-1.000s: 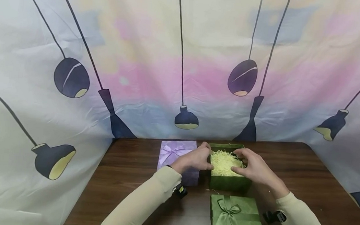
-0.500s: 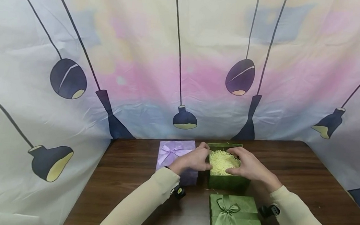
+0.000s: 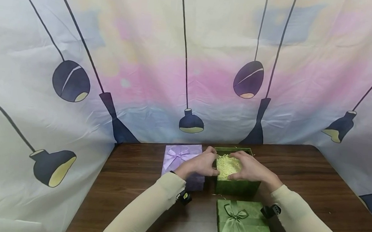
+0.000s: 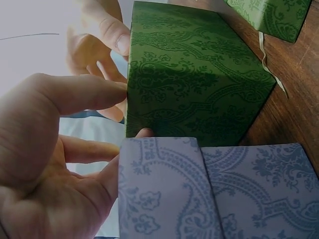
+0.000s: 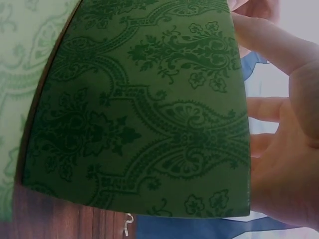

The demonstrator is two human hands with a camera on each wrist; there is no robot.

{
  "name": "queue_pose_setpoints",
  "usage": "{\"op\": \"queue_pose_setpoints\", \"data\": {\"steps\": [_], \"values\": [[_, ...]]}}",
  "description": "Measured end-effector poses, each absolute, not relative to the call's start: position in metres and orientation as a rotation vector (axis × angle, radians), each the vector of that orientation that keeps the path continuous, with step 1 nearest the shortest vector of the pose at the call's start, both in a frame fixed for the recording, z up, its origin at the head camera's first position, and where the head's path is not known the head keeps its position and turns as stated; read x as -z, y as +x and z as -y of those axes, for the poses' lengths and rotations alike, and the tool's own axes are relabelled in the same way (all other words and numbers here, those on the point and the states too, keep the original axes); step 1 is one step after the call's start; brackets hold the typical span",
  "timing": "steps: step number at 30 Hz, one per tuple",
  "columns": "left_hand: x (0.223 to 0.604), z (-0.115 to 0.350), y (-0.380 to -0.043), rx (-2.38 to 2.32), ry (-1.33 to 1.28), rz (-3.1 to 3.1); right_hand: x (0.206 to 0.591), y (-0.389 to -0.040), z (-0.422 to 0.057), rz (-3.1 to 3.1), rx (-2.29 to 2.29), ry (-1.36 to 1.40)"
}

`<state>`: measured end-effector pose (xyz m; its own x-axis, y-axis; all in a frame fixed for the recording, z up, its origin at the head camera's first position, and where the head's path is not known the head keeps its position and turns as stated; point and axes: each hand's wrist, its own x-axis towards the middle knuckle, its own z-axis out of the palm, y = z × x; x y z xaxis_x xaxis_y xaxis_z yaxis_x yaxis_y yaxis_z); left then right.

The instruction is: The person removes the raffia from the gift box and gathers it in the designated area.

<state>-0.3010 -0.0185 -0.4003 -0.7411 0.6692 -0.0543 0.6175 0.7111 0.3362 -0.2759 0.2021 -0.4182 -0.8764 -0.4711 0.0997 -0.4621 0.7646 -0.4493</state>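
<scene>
A green gift box [image 3: 236, 188] stands with its top off, filled with pale yellow shredded paper [image 3: 226, 167]. My left hand [image 3: 200, 163] is at its left rim, thumb and fingers spread apart; in the left wrist view a fingertip shows outside the green wall. My right hand [image 3: 250, 168] reaches over the right rim, thumb and fingers bowed and apart, touching the shreds. In the right wrist view, the box wall hides some of its fingertips. Closer to me lies the green lid [image 3: 246, 222] with a ribbon bow.
A lilac gift box [image 3: 183, 165] with a bow stands just left of the green one, partly behind my left hand. The brown wooden table [image 3: 130, 183] ends at a curtain [image 3: 150, 74] printed with lamps. A loose shred lies between box and lid.
My right hand has moved left, from the box's right side further over the shredded paper. My left hand stays at the left rim. The head view has shifted slightly.
</scene>
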Motion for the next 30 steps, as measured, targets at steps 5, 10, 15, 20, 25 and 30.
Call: {"op": "queue_pose_setpoints", "data": {"steps": [5, 10, 15, 20, 25, 30], "values": [[0.399, 0.020, -0.301, -0.440, 1.054, -2.744, 0.420, -0.282, -0.201, -2.900, 0.700, -0.775], [0.399, 0.020, -0.301, -0.436, 1.068, -2.731, 0.425, -0.288, -0.200, -2.869, 0.682, -0.798], [0.401, 0.021, -0.302, -0.452, 1.080, -2.733, 0.427, -0.292, -0.198, -2.848, 0.661, -0.817], [0.403, 0.020, -0.303, -0.453, 1.091, -2.744, 0.430, -0.294, -0.196, -2.838, 0.621, -0.791], [0.403, 0.020, -0.303, -0.478, 1.077, -2.742, 0.433, -0.295, -0.195, -2.860, 0.582, -0.824], [0.402, 0.020, -0.302, -0.479, 1.072, -2.746, 0.435, -0.296, -0.195, -2.870, 0.580, -0.877]]}}
